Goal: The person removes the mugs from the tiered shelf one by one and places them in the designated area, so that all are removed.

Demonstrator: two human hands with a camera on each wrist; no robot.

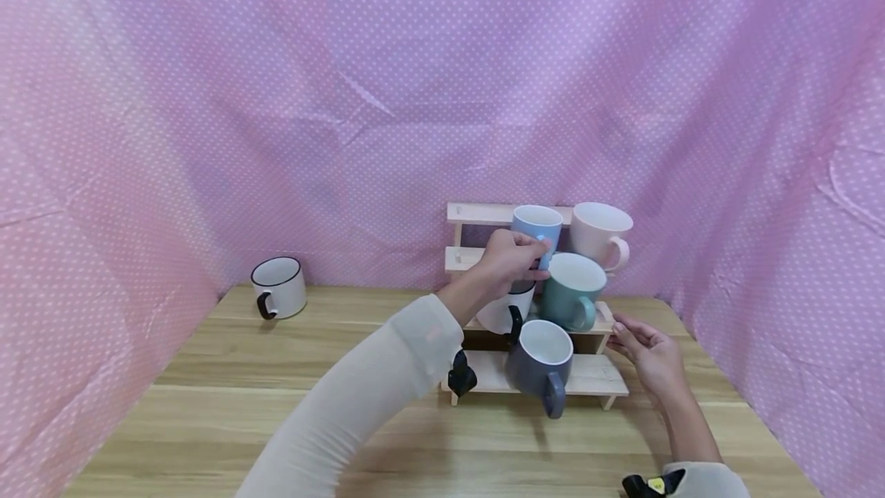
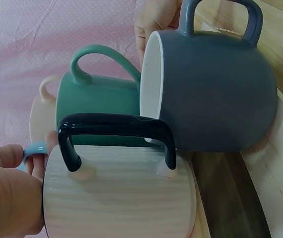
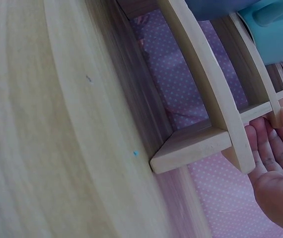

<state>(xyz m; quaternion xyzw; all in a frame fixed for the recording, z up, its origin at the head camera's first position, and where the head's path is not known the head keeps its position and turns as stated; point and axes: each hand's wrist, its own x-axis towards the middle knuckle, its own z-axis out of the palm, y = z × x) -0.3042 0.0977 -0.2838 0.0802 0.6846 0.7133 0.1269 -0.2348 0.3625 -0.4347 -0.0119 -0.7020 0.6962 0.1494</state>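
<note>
Apparently positioning the light-blue mug (image 1: 527,224) is in hand: the left hand (image 1: 508,258) has fingers pinching its looped handle (image 2: 35,148), high at the tiered pale-wood rack (image 1: 598,381), beside the smooth pink mug (image 1: 589,233). The right hand's (image 1: 653,356) fingers grip the rack's end. Next should call for clearing the rounded teal mug (image 1: 565,297).

Pink, white-dotted cloth (image 1: 311,98) hangs behind and beside the wooden counter (image 1: 235,360), whose surface shows what may be a blue speck (image 3: 135,153).
</note>
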